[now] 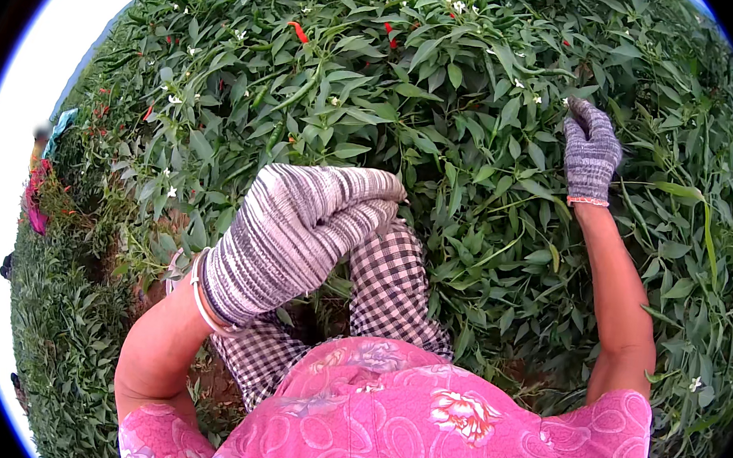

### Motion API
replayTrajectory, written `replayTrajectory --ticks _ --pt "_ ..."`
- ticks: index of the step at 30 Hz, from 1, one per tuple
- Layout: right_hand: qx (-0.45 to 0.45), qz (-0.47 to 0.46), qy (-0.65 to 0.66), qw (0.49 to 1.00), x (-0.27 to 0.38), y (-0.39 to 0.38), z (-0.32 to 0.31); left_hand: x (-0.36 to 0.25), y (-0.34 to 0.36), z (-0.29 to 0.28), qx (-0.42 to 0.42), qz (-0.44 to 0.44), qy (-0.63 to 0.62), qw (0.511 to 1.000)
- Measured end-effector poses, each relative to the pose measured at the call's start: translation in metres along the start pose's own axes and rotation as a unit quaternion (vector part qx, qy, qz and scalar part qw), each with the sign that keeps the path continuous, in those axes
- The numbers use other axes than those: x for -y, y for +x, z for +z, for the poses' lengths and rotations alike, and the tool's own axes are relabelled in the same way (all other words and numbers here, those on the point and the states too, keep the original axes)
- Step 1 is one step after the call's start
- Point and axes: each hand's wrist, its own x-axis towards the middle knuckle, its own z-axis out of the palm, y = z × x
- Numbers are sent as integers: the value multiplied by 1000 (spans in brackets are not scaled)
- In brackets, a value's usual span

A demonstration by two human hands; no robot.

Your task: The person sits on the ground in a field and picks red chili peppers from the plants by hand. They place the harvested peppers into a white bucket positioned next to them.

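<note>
My left hand (305, 237), in a grey-and-white striped knit glove, is raised in front of my knee. Its fingers are pressed together with the thumb, pointing right; anything between them is hidden. Off to the right, my right hand (593, 155) reaches into the chili plants (486, 152) in a similar glove with an orange cuff. Its fingers curve toward the left, with a small gap between them and the thumb, and no item shows there. Close to its fingertips hangs a green chili (542, 71). Other green chilies (300, 92) hang among the leaves beyond my left hand.
Red chilies (298, 32) and small white flowers dot the dense foliage. My knee in checked trousers (393, 275) presses near the plants. A long grass blade (708, 233) rises at the right. At the far left, a person in bright clothing (37, 191) is among the rows.
</note>
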Motion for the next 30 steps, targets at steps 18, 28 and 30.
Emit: replayTrajectory --ticks 18,28,30 --pt "377 -144 -230 885 19 -106 41 44 235 180 -49 249 189 949" --pt "633 -151 -258 714 87 -111 -3 84 204 242 186 213 248 927" --pt "371 -233 6 899 79 -96 -7 88 203 251 140 221 243 934"
